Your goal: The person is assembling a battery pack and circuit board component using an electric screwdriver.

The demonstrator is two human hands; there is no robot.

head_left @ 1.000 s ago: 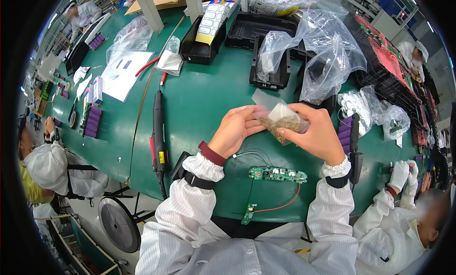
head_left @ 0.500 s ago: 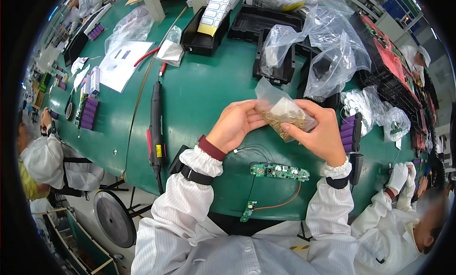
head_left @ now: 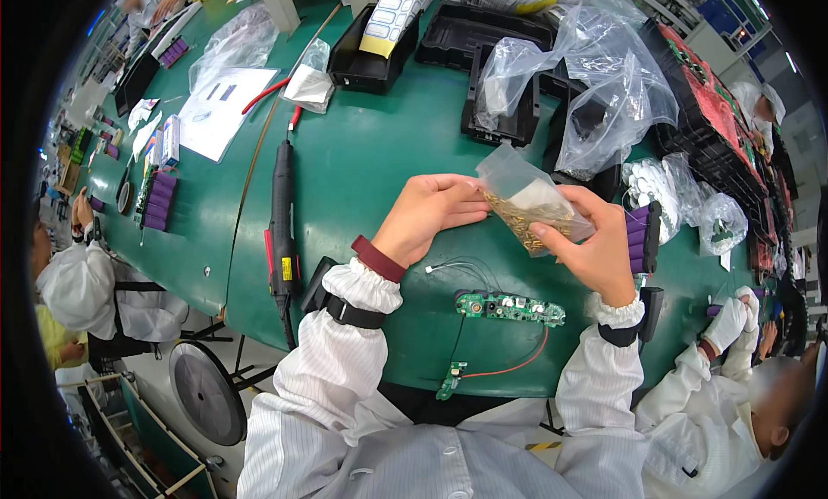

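Observation:
My right hand is closed on a clear plastic bag of small brass-coloured screws, with the thumb pressed on its front. A white slip shows inside the bag, which tilts over the table. My left hand is cupped beside the bag's left edge. Its fingers stretch toward the bag and the upper fingertips meet that edge; whether anything lies in the palm is hidden. Below both hands, a green circuit board with thin wires lies on the table. A red and a black wire join it to a smaller green board.
A black electric screwdriver lies to the left. Black bins and clear plastic bags stand at the back. Purple battery packs sit beside my right hand and at far left. Co-workers sit on both sides.
The bag and my right hand have shifted slightly right. My left hand has turned, its palm less exposed and its fingers more curved.

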